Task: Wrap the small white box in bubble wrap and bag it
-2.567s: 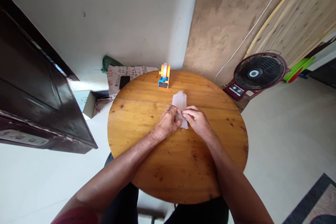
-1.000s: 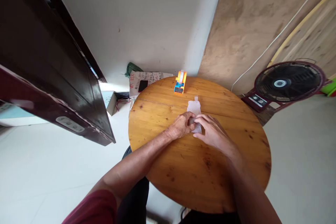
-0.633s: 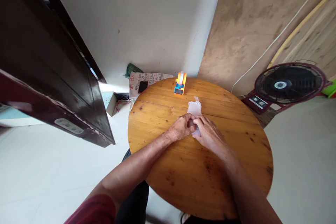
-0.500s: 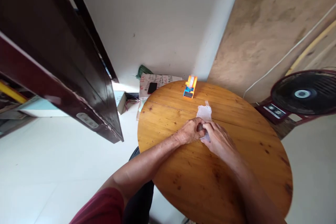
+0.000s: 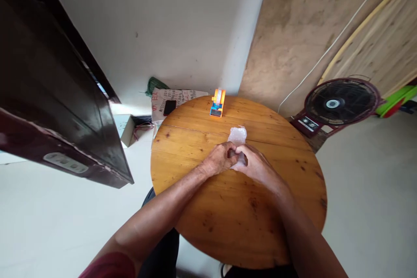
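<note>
A whitish, translucent packet that looks like bubble wrap (image 5: 237, 135) lies on the round wooden table (image 5: 208, 200). My left hand (image 5: 221, 157) is closed at its near half, thumb and forefinger pinching together there. From the other side my right hand (image 5: 256, 163) meets it, fingertips pinched on the same part of the packet. The two sets of fingertips nearly touch and hide the middle of the packet. Whether they also pinch a bit of tape cannot be made out. Beyond the packet, an orange and blue tape dispenser (image 5: 217, 103) with a roll of clear tape stands near the far edge.
Behind the table's left edge, a black phone (image 5: 170, 107) rests on a printed sack (image 5: 192, 94). To the right stands a dark red fan (image 5: 339, 103) beside a wooden board. A dark door (image 5: 65, 95) stands at the left, near a white box (image 5: 124, 128).
The view has swung right, so everything sits further left. A short strip that stuck out at the packet's far end no longer shows clearly. Both hands stay at the packet, fingers slightly shifted.
</note>
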`<state>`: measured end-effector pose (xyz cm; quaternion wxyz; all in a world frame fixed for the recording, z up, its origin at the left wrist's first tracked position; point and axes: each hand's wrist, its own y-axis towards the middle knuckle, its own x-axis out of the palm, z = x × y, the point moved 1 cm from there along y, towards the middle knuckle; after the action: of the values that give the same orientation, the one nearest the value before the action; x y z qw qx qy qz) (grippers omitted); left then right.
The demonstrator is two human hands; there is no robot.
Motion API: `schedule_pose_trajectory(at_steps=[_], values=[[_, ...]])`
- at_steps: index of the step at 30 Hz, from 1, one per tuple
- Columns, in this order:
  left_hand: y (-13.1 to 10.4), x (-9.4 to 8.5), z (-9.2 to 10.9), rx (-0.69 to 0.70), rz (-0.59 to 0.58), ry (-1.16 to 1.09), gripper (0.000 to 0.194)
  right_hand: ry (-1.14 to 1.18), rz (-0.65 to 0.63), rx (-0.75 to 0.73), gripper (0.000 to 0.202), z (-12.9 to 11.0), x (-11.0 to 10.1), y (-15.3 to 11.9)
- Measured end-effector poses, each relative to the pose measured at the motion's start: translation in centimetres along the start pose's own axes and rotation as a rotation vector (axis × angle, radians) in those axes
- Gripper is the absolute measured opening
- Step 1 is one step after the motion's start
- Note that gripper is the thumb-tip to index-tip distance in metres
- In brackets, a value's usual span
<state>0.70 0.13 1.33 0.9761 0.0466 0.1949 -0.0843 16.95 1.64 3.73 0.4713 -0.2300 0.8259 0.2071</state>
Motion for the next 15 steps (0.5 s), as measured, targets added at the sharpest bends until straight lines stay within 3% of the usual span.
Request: schedule_pose_trajectory(at_steps=[4, 8, 12, 15], values=[[-0.4, -0.1, 0.1, -0.06, -0.098, -0.119, 0.017, 0.199, -0.182, 0.137, 0.027, -0.3, -1.1, -0.6], [-0.5, -0.1, 0.3, -0.189, -0.179, -0.23, 0.017, 0.357, -0.306, 0.167, 0.022, -0.2, -1.7, -0.9], [-0.4, -0.1, 0.6, -0.268, -0.169, -0.26, 0.015, 0.174, -0.229, 0.064, 0.013, -1.1, -2.2, -1.2], [-0.3, -0.1, 0.5, -0.292, -0.152, -0.231, 0.012, -0.045, -0.194, -0.017, 0.023, -1.8, -1.9, -1.5]])
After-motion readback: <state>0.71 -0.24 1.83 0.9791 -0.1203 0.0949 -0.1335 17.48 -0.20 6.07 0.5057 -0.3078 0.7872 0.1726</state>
